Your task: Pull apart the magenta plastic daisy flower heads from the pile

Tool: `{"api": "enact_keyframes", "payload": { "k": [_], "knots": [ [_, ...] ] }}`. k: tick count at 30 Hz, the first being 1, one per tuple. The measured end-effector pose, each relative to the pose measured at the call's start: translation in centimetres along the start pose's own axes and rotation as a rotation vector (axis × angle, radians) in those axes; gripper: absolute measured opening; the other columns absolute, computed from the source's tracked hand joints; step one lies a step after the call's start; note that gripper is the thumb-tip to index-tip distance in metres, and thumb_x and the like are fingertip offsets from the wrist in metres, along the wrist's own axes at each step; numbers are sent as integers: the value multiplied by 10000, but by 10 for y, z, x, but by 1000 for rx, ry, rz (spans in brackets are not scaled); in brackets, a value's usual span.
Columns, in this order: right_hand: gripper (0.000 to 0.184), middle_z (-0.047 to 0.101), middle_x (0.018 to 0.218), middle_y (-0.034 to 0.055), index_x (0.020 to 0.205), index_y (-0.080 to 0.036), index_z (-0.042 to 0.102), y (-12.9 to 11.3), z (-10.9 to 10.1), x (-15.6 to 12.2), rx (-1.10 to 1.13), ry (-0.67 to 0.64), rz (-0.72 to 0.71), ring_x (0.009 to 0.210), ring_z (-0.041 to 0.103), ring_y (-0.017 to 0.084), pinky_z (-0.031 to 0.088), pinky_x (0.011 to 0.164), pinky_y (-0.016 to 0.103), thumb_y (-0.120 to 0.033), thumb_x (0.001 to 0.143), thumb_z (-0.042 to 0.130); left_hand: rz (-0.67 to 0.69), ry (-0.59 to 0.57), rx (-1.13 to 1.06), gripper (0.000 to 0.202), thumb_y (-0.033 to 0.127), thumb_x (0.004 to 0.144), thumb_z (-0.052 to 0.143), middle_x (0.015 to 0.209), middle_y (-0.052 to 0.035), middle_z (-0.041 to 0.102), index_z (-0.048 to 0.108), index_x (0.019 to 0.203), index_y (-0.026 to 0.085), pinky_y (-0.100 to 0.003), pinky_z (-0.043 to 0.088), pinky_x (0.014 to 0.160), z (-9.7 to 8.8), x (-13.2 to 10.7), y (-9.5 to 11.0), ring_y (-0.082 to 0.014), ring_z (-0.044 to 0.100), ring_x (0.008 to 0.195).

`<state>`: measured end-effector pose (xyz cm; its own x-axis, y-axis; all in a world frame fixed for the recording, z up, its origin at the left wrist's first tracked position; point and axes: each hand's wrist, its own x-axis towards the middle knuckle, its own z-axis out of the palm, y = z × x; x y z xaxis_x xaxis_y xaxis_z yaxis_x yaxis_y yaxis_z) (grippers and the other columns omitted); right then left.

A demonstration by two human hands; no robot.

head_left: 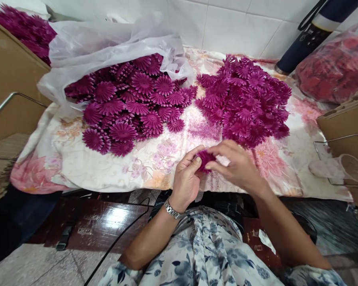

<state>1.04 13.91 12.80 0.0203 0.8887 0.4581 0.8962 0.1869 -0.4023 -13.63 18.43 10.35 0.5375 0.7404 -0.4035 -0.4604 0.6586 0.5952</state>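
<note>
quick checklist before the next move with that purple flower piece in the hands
1. Flower piece held by both hands: ok, the left hand and right hand both pinch it above the table's front edge.
2. Grip secure: cannot tell, fingers cover most of the piece.
3. Supply within reach: ok, the pile spilling from the plastic bag lies to the left, flower heads loose on the floral cloth.
4. Second pile kept apart: ok, a gap of cloth separates the piles.
5. Cloth clean: not ok, purple crumbs lie between the piles.
</note>
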Motion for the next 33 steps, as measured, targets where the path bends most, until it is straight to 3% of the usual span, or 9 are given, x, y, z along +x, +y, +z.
{"api": "enact_keyframes", "payload": {
  "k": [7, 12, 15, 17, 20, 22, 24, 28, 33],
  "knots": [
    [135, 577, 663, 10, 746, -202, 535, -15, 31, -18, 59, 46, -22, 627, 529, 130, 447, 617, 282, -185, 877, 508, 3, -30, 54, 299, 146, 628, 728, 920, -43, 723, 732, 926, 180, -217, 462, 776, -2, 1, -6, -120, 631, 795],
    [150, 566, 626, -2, 735, -204, 548, 13, 3, 3, -77, 264, 114, 567, 516, 114, 428, 520, 250, -209, 881, 514, -3, -12, 16, 317, 173, 613, 753, 950, -82, 733, 729, 928, 162, -288, 467, 881, 0, 1, -3, -182, 656, 909],
    [89, 614, 851, 73, 907, -197, 602, 40, -27, 20, -296, 394, 214, 810, 566, 204, 470, 720, 385, -243, 857, 544, 15, -4, 38, 302, 185, 635, 748, 1000, -98, 724, 720, 934, 154, -286, 480, 870, 0, 0, 1, -186, 651, 936],
    [257, 595, 1039, 128, 1056, -185, 595, 44, -39, 24, -441, 437, 254, 1002, 530, 276, 423, 858, 493, -285, 820, 596, 17, 6, 48, 309, 196, 657, 737, 1035, -88, 712, 708, 963, 166, -280, 496, 829, 1, 0, 3, -170, 650, 897],
    [280, 611, 995, 126, 1086, -189, 589, 24, -32, 14, -316, 322, 182, 957, 546, 253, 468, 796, 439, -307, 832, 585, 8, 13, 38, 305, 208, 688, 715, 1077, -64, 694, 695, 993, 196, -263, 504, 786, 2, 0, 2, -152, 642, 879],
    [147, 625, 852, 63, 977, -211, 601, 3, -13, 1, -21, 60, 103, 805, 573, 190, 497, 699, 351, -264, 844, 570, -2, 7, 38, 277, 217, 704, 699, 1043, -56, 699, 702, 980, 196, -229, 494, 757, 4, 0, 0, -136, 636, 861],
    [43, 603, 743, 32, 852, -201, 584, -13, 8, -11, 66, -33, 68, 699, 556, 159, 486, 648, 313, -237, 848, 562, -15, -3, 41, 260, 216, 701, 696, 995, -53, 707, 713, 959, 186, -207, 480, 750, 5, -1, -3, -126, 631, 845],
    [132, 592, 680, 25, 761, -195, 542, -23, 29, -22, 0, 37, 23, 646, 549, 138, 477, 626, 285, -177, 880, 487, -38, -34, 53, 315, 176, 654, 724, 1052, -64, 699, 715, 970, 180, -243, 439, 902, 5, -3, -8, -162, 616, 987],
    [170, 581, 608, -4, 733, -205, 544, 2, 1, -9, -154, 198, 90, 554, 532, 110, 462, 537, 248, -203, 892, 484, -18, -40, 39, 336, 186, 631, 739, 1045, -90, 704, 706, 965, 164, -326, 437, 947, 4, -3, -6, -220, 623, 1025]
  ]
}}
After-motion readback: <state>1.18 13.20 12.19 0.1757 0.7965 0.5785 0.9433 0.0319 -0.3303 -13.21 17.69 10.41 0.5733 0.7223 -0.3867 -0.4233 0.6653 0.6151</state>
